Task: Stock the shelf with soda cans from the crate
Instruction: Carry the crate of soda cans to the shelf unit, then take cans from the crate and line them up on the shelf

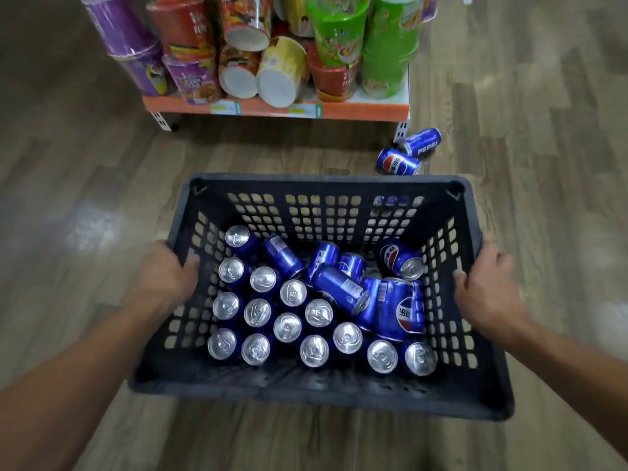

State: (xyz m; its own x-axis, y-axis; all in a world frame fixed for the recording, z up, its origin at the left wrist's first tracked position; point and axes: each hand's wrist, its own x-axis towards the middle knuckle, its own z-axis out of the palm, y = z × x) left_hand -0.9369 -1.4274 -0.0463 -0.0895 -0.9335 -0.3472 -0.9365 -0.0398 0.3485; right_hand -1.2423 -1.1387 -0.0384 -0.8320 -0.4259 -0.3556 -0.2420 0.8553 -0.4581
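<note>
A dark plastic crate with perforated walls fills the lower middle of the head view. Several blue soda cans stand upright in its left and near part, and several more lie tipped over at the right. My left hand grips the crate's left rim, fingers curled over the edge. My right hand grips the right rim the same way. The shelf, with an orange front edge, stands beyond the crate.
The shelf is packed with several instant-noodle cups in purple, red, yellow and green. Two blue soda cans lie on the wooden floor by the shelf's right leg. Wooden floor surrounds the crate.
</note>
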